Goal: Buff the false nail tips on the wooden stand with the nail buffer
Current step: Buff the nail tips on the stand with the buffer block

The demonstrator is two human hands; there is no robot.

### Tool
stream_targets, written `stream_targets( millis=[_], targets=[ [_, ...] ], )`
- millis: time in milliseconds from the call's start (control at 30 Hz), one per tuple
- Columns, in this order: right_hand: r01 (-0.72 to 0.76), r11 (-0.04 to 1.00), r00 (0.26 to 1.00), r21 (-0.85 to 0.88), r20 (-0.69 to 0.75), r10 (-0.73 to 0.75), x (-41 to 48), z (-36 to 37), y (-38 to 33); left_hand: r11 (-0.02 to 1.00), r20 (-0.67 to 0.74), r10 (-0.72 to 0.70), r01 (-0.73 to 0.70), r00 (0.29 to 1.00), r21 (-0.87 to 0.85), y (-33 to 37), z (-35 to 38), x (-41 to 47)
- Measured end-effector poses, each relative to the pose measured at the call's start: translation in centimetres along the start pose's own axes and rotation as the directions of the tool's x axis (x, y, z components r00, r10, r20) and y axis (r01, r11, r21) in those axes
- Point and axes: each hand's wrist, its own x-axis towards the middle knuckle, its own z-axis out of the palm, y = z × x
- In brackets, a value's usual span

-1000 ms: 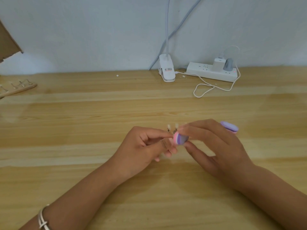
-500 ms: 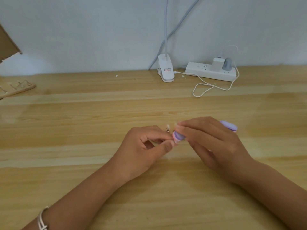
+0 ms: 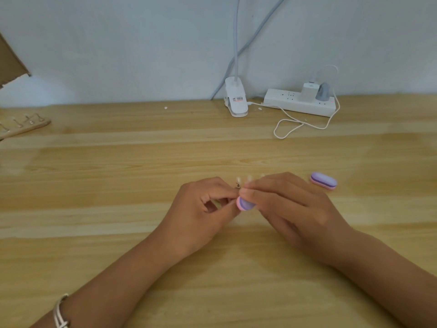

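Buffing looks under way: right hand grips the buffer just below the tips, left hand pinches a clip right under the tips. Stand hidden; which tips are done, can't tell.

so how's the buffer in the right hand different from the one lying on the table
The held buffer is pinched in the right hand, only one rounded end showing; the spare buffer lies untouched on the table, whole. The held buffer is at the nail tips and the clip the left hand pinches; the spare buffer sits apart, further right. Both are purple and pink.
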Motion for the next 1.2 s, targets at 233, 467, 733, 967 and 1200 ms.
stream_targets(
  millis=[233, 467, 733, 967, 1200],
  targets=[
    [-0.035, 0.998, 0.999, -0.043, -0.012, 0.034, 0.0, -0.7, 0.8, 0.997, -0.018, 0.003, -0.002, 1.000, 0.083, -0.1, 0.1, 0.0],
    [0.024, 1.000, 1.000, -0.018, -0.001, -0.025, 0.0, -0.1, 0.3, 0.999, -0.025, 0.018, -0.017, 1.000, 0.038, 0.1, 0.0, 0.0],
    [0.043, 0.999, 0.999, 0.021, -0.021, -0.043, 0.0, 0.1, -0.1, 1.000, -0.022, -0.006, 0.006, 1.000, -0.019, 0.2, -0.1, 0.0],
    [-0.109, 0.994, 0.989, 0.016, -0.100, 0.110, -0.6, -1.2, 1.5, 0.973, 0.014, -0.030, 0.033, 0.999, -0.229, 0.5, 0.0, 0.0],
    [-0.019, 0.999, 0.998, 0.046, -0.063, 0.022, -0.3, -0.5, 0.5, 0.969, 0.064, -0.061, 0.075, 0.996, -0.234, 0.5, 0.0, -0.1]
  ],
)
